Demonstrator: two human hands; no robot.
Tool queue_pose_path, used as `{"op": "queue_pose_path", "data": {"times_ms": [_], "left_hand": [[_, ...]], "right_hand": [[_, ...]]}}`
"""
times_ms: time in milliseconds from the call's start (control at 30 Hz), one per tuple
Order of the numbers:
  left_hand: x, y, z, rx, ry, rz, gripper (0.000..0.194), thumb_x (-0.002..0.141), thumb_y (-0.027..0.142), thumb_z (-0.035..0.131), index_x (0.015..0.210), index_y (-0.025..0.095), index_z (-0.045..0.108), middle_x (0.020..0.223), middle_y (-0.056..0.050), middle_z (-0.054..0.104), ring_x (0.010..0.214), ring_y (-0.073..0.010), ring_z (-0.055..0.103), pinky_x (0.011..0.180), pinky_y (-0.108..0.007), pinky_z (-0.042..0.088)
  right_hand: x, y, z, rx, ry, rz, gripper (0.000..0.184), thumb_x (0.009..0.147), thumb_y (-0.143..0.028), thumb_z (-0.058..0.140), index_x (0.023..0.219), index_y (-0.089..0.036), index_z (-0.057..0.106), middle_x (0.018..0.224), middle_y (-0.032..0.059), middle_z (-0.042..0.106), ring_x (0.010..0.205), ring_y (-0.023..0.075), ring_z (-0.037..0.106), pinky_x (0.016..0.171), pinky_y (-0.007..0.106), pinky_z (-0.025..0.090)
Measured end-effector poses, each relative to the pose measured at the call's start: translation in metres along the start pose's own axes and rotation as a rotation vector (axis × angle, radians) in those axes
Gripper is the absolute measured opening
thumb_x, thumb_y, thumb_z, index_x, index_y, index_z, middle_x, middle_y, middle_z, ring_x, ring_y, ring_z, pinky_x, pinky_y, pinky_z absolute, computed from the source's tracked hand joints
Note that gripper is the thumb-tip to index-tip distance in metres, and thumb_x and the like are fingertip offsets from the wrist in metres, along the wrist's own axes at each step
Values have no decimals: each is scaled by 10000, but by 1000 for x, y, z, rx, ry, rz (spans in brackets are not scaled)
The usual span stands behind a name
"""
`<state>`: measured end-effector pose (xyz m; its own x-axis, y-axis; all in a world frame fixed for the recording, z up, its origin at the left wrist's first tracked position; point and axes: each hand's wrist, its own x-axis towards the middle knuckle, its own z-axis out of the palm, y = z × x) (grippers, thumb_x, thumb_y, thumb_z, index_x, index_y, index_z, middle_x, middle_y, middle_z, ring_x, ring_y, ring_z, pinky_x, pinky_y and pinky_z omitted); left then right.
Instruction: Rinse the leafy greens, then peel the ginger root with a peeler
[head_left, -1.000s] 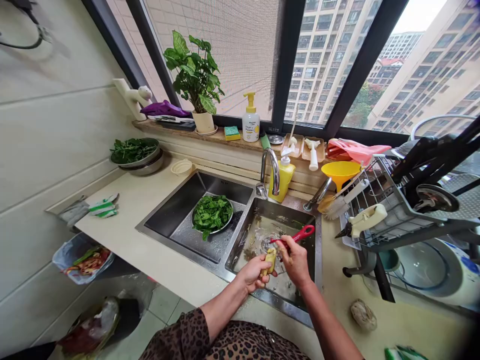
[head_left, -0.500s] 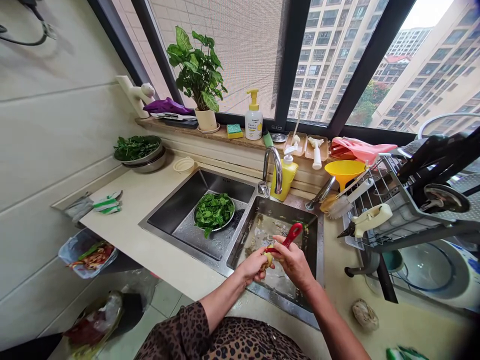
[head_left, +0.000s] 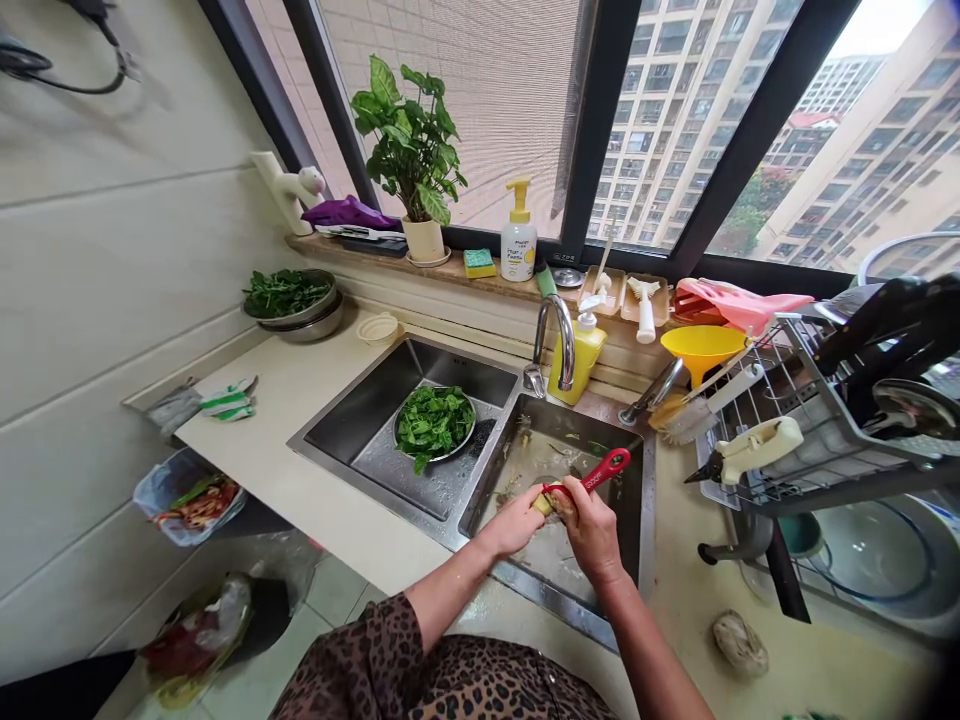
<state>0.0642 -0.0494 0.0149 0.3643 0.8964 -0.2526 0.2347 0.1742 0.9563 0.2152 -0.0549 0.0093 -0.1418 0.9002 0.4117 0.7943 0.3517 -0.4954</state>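
Observation:
Over the right basin of the steel sink (head_left: 646, 520), my left hand (head_left: 516, 522) is closed around a yellowish piece of ginger (head_left: 541, 504), mostly covered by the fingers. My right hand (head_left: 592, 532) grips a red peeler (head_left: 609, 466), its handle pointing up and to the right. The peeler's head lies against the ginger, between my two hands. Shallow water and scattered peelings lie in the basin below. In the left basin stands a bowl of green leaves (head_left: 435, 424).
The faucet (head_left: 564, 340) arches above the sink divider. At right stand a dish rack (head_left: 817, 400) with knives and a brownish lump (head_left: 739, 643) on the counter. More greens fill a metal bowl (head_left: 307, 325) at far left. A lined waste bin (head_left: 180, 500) hangs below the counter edge.
My right hand has turned and moved slightly, bringing the peeler handle lower and flatter. My left hand has shifted its hold on the ginger. The whole view has shifted a little.

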Motion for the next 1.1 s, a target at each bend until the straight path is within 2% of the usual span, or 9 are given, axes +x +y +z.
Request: {"op": "queue_pose_path", "data": {"times_ms": [133, 233, 300, 400, 467, 600, 800, 1000, 1100], "left_hand": [[1, -3, -2, 137, 50, 85, 354, 743, 141, 429, 1066, 186, 568, 948, -34, 604, 839, -169, 509, 753, -254, 359], [5, -10, -4, 123, 44, 59, 282, 755, 190, 456, 999, 181, 597, 851, -27, 601, 760, -159, 506, 700, -246, 368], [7, -17, -4, 49, -3, -38, 258, 772, 252, 464, 964, 158, 609, 702, -7, 562, 616, -130, 469, 591, -229, 359], [5, -26, -3, -152, -31, -208, 336, 779, 276, 459, 1077, 155, 555, 569, 36, 481, 440, -80, 380, 453, -201, 300], [1, -29, 0, -321, -38, -272, 403, 772, 277, 474, 1162, 178, 480, 576, 40, 497, 411, -72, 403, 412, -184, 289], [-3, -24, 4, -610, -82, -300, 382, 706, 304, 601, 1042, 160, 492, 661, 2, 573, 473, -83, 507, 426, -176, 371], [-8, -13, 9, -891, -115, -285, 361, 600, 195, 729, 888, 116, 527, 717, -26, 598, 530, -75, 546, 540, -219, 476], [-11, -13, 25, -952, -161, -309, 382, 627, 266, 715, 914, 128, 505, 707, -9, 570, 521, -81, 543, 525, -229, 457], [-11, -15, 25, -860, -120, -244, 436, 622, 295, 716, 949, 125, 483, 743, -25, 574, 541, -106, 560, 499, -226, 434]], "right_hand": [[-6, -4, -1, 93, -31, 83, 252, 897, -346, 396, 964, -186, 579, 762, 52, 639, 636, 138, 584, 593, 208, 427], [-7, -7, -8, 88, 3, 25, 249, 885, -332, 413, 991, -189, 588, 841, 76, 654, 683, 154, 603, 608, 217, 430], [-3, -6, -17, 114, 63, 25, 241, 873, -333, 432, 990, -187, 583, 879, 81, 654, 708, 156, 603, 633, 224, 434], [8, 1, -28, 172, 156, 178, 236, 861, -364, 440, 941, -180, 564, 781, 46, 641, 655, 142, 580, 619, 222, 430], [13, 4, -30, 211, 122, 254, 242, 856, -388, 433, 901, -182, 552, 708, 18, 619, 602, 131, 553, 583, 213, 419], [10, 4, -21, 331, -5, 293, 244, 853, -410, 429, 865, -189, 531, 677, 3, 604, 565, 122, 526, 557, 207, 409], [1, 1, -10, 555, -7, 486, 277, 828, -464, 446, 867, -198, 511, 753, 32, 663, 586, 147, 579, 519, 222, 430], [2, -4, -9, 694, -41, 484, 263, 808, -454, 478, 862, -199, 508, 783, 39, 679, 675, 166, 622, 611, 248, 471], [5, -2, -15, 689, 34, 512, 274, 818, -454, 457, 884, -191, 497, 803, 45, 673, 640, 154, 606, 556, 234, 455]]}}
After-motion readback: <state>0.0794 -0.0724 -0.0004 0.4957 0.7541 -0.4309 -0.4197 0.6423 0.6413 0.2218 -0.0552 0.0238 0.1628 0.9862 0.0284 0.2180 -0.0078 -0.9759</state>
